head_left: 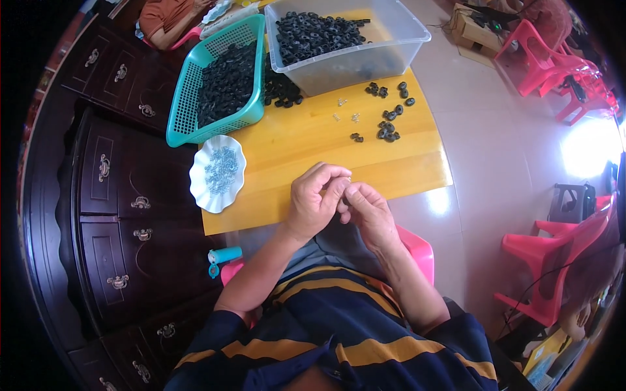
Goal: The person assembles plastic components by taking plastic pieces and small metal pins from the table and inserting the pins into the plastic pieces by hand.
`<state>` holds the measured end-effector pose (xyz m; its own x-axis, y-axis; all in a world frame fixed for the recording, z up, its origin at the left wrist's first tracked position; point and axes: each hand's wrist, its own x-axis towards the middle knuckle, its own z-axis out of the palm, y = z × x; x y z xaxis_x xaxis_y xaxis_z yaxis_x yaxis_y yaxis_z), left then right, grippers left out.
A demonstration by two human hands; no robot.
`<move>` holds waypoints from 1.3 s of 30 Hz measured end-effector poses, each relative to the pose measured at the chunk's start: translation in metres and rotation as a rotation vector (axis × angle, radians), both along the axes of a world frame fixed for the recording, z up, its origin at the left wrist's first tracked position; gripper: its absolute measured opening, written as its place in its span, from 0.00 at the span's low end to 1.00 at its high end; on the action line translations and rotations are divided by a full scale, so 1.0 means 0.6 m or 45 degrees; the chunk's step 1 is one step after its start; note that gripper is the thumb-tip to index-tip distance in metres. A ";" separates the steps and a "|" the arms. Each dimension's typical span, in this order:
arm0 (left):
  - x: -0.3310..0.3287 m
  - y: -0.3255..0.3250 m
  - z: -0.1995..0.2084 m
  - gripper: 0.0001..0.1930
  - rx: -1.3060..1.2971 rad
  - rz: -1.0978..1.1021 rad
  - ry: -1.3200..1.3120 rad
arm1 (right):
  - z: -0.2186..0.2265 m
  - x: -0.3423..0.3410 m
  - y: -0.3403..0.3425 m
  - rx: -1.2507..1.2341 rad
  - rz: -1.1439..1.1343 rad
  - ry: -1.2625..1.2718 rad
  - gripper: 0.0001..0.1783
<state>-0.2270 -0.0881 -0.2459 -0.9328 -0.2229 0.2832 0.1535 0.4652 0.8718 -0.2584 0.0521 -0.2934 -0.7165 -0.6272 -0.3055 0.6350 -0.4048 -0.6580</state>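
Over the near edge of the yellow table [287,150], my left hand [314,199] and my right hand [370,212] meet with thumbs and fingertips pinched together. A small dark bit shows between the fingers, mostly hidden, and I cannot make out what it is. Beyond my hands lie a few small clear pieces [355,118] and a little dark part [357,137]. Several rounded black parts [388,132] are scattered at the right side of the table. To the left, a white wavy-edged dish [237,163] holds a heap of small clear pieces [220,171].
A green perforated basket [251,107] and a translucent plastic bin [352,68], both with many black parts, stand at the back. Dark wooden drawers [163,189] line the left. A turquoise bottle [226,255] lies below the table's edge. Pink chairs [544,251] and other people are around.
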 end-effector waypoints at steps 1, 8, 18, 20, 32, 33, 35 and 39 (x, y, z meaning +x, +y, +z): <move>0.000 -0.002 0.002 0.03 0.084 0.022 -0.029 | 0.004 0.001 -0.001 0.035 0.029 -0.045 0.11; 0.005 -0.019 0.014 0.04 -0.015 -0.039 -0.054 | 0.005 -0.006 0.007 0.001 -0.074 -0.024 0.14; 0.011 -0.022 0.014 0.05 -0.020 -0.081 -0.015 | 0.002 0.000 0.001 -0.066 -0.111 0.182 0.13; 0.009 -0.023 0.021 0.05 -0.031 -0.108 -0.024 | -0.001 0.000 0.000 -0.111 -0.140 0.219 0.13; 0.010 -0.026 0.027 0.05 -0.097 -0.135 -0.038 | -0.004 -0.003 0.002 -0.121 -0.122 0.214 0.11; 0.010 -0.026 0.028 0.05 -0.096 -0.136 -0.039 | -0.004 -0.002 0.002 -0.116 -0.123 0.220 0.11; 0.008 -0.026 0.031 0.05 -0.122 -0.131 -0.030 | -0.004 -0.002 0.002 -0.111 -0.124 0.224 0.11; 0.007 -0.024 0.036 0.06 -0.170 -0.138 -0.023 | -0.005 -0.002 0.000 -0.096 -0.129 0.235 0.10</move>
<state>-0.2229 -0.1022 -0.2241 -0.9546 -0.0824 0.2862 0.1936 0.5584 0.8067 -0.2594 0.0521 -0.2964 -0.8166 -0.5651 -0.1179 0.4598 -0.5133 -0.7247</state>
